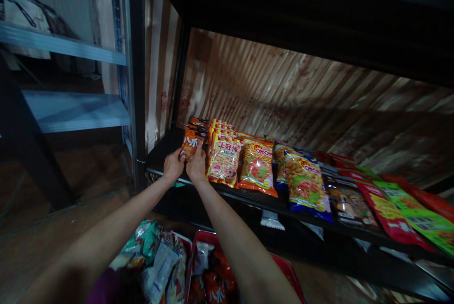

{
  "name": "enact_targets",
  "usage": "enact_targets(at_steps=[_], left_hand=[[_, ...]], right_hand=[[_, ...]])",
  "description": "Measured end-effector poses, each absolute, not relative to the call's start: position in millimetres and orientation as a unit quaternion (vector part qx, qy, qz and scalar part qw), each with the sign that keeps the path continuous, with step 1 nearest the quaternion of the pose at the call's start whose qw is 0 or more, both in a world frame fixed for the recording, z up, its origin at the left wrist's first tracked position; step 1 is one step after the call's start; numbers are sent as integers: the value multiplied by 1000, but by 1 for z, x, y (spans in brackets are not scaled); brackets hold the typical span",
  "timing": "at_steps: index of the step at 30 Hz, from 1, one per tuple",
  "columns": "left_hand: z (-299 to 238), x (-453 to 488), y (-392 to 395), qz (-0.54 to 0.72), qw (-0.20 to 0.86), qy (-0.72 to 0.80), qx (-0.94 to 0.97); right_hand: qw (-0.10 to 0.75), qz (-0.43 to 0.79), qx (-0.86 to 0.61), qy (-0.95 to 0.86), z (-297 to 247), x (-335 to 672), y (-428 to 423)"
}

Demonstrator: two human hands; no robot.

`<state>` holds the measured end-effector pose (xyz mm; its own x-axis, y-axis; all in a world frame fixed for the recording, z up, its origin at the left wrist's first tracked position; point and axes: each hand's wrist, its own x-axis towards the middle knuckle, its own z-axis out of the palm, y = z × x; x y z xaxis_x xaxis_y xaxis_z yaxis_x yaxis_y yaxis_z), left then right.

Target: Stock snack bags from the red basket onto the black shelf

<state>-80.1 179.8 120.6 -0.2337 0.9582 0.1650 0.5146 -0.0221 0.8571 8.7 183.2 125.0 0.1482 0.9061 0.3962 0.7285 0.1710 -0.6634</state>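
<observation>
Both my hands reach to the left end of a black shelf [248, 197]. My left hand [173, 165] and my right hand [197, 167] are closed side by side on the near edge of an orange snack bag [191, 142], the leftmost bag on the shelf. Right of it lies a stack of yellow and orange snack bags [224, 158], then an orange bag [257, 167] and a blue-edged bag [305, 185]. The fingertips are hidden behind the bag.
More bags in dark, red and green wrappers [390, 209] run along the shelf to the right. A red basket [209, 266] full of snack packets sits below my arms. A blue-grey metal rack [71, 105] stands to the left. Striped sheeting backs the shelf.
</observation>
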Motion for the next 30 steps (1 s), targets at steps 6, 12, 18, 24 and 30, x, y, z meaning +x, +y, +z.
enact_targets(at_steps=[6, 12, 18, 24, 30], left_hand=[[119, -82, 181, 371, 154, 673, 621], [117, -83, 182, 401, 171, 655, 618], [121, -82, 176, 390, 171, 660, 619], [122, -83, 177, 396, 201, 660, 606], [118, -84, 177, 431, 203, 620, 624]], right_hand=[[413, 98, -636, -644, 124, 7, 180], [406, 109, -653, -630, 121, 3, 178], [398, 105, -662, -627, 122, 3, 174], [394, 110, -669, -621, 126, 1, 171], [399, 101, -664, -625, 123, 2, 169]])
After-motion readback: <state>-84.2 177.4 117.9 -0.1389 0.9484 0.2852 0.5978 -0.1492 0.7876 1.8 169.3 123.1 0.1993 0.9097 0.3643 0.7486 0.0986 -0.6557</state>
